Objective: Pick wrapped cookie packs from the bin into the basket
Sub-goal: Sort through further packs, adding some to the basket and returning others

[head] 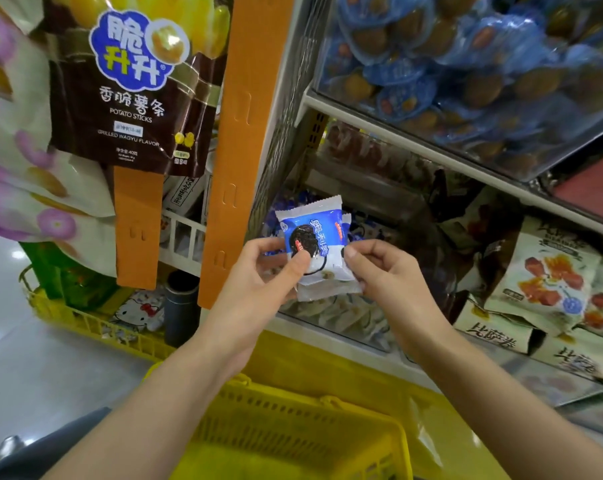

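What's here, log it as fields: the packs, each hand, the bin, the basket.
cookie packs: blue and white, at least two stacked, held in the air
left hand: pinches their left side, thumb on the front
right hand: pinches their right edge
bin: clear-fronted, lower shelf, behind the hands, more packs inside
basket: yellow, below the hands; held packs not yet in it

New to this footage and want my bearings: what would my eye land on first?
First, the blue-and-white cookie packs, pinched between left hand and right hand at centre frame, above the yellow basket at the bottom. Then the brown potato sticks bag hanging upper left.
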Tool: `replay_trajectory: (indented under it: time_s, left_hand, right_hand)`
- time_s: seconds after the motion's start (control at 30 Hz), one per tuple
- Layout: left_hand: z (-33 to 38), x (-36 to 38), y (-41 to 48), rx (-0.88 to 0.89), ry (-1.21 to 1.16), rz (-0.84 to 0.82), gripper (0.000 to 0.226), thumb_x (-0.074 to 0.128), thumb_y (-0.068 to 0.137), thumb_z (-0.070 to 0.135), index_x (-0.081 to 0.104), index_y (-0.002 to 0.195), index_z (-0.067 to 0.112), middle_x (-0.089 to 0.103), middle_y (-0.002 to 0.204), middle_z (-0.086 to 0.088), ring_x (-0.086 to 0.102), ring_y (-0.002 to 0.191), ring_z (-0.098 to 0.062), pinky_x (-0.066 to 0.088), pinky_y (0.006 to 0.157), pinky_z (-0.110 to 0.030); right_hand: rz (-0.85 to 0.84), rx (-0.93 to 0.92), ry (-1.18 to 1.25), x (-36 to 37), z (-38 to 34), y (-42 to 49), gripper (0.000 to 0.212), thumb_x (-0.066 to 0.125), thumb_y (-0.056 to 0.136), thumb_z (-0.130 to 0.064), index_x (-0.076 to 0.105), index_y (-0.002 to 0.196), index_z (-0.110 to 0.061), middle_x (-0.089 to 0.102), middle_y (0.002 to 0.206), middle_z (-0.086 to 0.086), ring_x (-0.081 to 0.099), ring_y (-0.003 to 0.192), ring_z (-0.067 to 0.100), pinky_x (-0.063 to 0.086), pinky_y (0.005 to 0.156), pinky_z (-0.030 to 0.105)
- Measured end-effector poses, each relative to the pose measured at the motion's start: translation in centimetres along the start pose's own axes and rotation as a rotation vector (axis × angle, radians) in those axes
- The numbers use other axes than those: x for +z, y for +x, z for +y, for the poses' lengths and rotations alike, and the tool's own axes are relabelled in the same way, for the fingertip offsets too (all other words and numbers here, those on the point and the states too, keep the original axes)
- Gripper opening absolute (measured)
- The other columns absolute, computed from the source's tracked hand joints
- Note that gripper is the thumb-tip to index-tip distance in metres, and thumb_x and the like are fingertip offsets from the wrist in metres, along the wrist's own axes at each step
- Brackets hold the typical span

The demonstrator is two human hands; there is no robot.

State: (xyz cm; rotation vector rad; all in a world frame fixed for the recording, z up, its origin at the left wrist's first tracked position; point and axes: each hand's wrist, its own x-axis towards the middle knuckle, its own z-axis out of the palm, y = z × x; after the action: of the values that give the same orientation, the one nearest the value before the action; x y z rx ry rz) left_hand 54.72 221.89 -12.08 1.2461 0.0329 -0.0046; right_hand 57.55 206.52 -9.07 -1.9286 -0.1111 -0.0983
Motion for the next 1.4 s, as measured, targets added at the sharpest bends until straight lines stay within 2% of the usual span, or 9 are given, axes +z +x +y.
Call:
replay_trajectory:
  time_s: [0.2, 0.3, 0.37, 0.47, 0.6, 0.7, 0.83, 0.93, 1.4]
  left_hand:
    - [0.7, -0.2, 0.3, -0.099, -0.076, -0.115, 0.051, 0.066, 0.064, 0.041, 0.062, 0.109, 0.018, 0.07, 0.105, -0.008, 0.068, 0.093, -0.021, 0.055, 0.084, -0.039]
    - [0.5, -0.4, 0.6, -0.014, 0.051, -0.025, 0.056, 0.064, 0.057, 0.057, 0.061, 0.106, 0.031, 0.071, 0.097, 0.011, 0.066, 0.093, -0.009, 0.051, 0.082, -0.033]
    - [0.3, -0.4, 0.7, 0.003, 0.096, 0.033, 0.052, 0.054, 0.061, 0.062, 0.059, 0.105, 0.034, 0.069, 0.092, 0.014, 0.064, 0.088, -0.005, 0.049, 0.078, -0.027]
    - [0.0, -0.3, 1.1, -0.022, 0.075, 0.078, 0.034, 0.043, 0.085, 0.05, 0.057, 0.109, 0.031, 0.07, 0.098, 0.009, 0.067, 0.089, -0.006, 0.053, 0.079, -0.028]
    - [0.0, -0.8, 2.0, -0.025, 0.063, 0.198, 0.015, 0.046, 0.094, 0.03, 0.057, 0.104, 0.026, 0.067, 0.104, -0.001, 0.064, 0.096, -0.016, 0.052, 0.087, -0.036]
    - [0.2, -1.1, 2.4, -0.006, 0.054, 0.171, 0.019, 0.057, 0.089, 0.025, 0.057, 0.108, 0.024, 0.067, 0.102, 0.001, 0.065, 0.094, -0.014, 0.053, 0.083, -0.032]
    - [0.3, -1.2, 3.1, 0.016, 0.091, 0.139, 0.026, 0.067, 0.082, 0.019, 0.057, 0.105, 0.025, 0.068, 0.094, 0.006, 0.065, 0.072, 0.003, 0.048, 0.055, -0.008]
    - [0.4, -1.4, 3.7, 0.044, 0.126, 0.139, 0.026, 0.068, 0.08, 0.021, 0.057, 0.102, 0.03, 0.069, 0.095, 0.008, 0.066, 0.081, 0.0, 0.05, 0.063, -0.011]
    - [0.7, -1.3, 3.7, 0.084, 0.088, 0.112, 0.034, 0.066, 0.081, 0.02, 0.056, 0.113, 0.027, 0.069, 0.099, 0.01, 0.065, 0.085, 0.003, 0.05, 0.067, -0.007]
  right_hand:
    - [-0.203, 0.109, 0.08, 0.6, 0.2, 0.2, 0.054, 0.038, 0.08, -0.068, 0.07, 0.094, -0.026, 0.071, 0.101, 0.003, 0.065, 0.098, 0.022, 0.053, 0.09, 0.04]
    - [-0.306, 0.002, 0.008, 0.9, -0.5, 0.2, 0.035, 0.05, 0.086, -0.05, 0.068, 0.1, -0.023, 0.071, 0.101, -0.004, 0.066, 0.091, 0.004, 0.056, 0.07, 0.022]
    - [-0.31, -0.014, 0.0, 1.0, -0.6, 0.4, 0.021, 0.055, 0.09, -0.035, 0.068, 0.102, -0.024, 0.071, 0.1, -0.01, 0.065, 0.091, 0.002, 0.056, 0.074, 0.021]
    - [-0.283, 0.008, 0.078, 1.0, -0.9, 1.2, 0.015, 0.057, 0.09, -0.024, 0.067, 0.099, -0.018, 0.073, 0.095, -0.004, 0.068, 0.089, 0.009, 0.056, 0.08, 0.026]
    - [-0.069, 0.059, 0.173, -0.4, -0.9, 4.9, 0.012, 0.059, 0.089, -0.022, 0.064, 0.097, -0.014, 0.073, 0.09, 0.001, 0.07, 0.077, 0.01, 0.056, 0.065, 0.018]
    - [0.158, 0.075, 0.022, -1.3, 0.6, 10.3, 0.012, 0.055, 0.092, -0.026, 0.059, 0.091, -0.014, 0.066, 0.086, 0.0, 0.066, 0.071, 0.008, 0.052, 0.061, 0.016]
    - [0.184, 0.171, -0.393, -1.1, 4.2, 17.0, 0.027, 0.042, 0.098, -0.027, 0.056, 0.11, -0.008, 0.061, 0.11, 0.013, 0.058, 0.098, 0.025, 0.046, 0.077, 0.029]
    - [0.217, 0.055, -0.576, -0.2, 5.6, 20.1, 0.029, 0.046, 0.096, -0.024, 0.058, 0.114, -0.005, 0.06, 0.115, 0.017, 0.057, 0.104, 0.031, 0.045, 0.087, 0.037]
    - [0.119, -0.149, -1.068, 0.1, 5.9, 24.0, 0.018, 0.057, 0.089, -0.017, 0.065, 0.098, -0.004, 0.064, 0.102, 0.019, 0.06, 0.092, 0.032, 0.046, 0.078, 0.036]
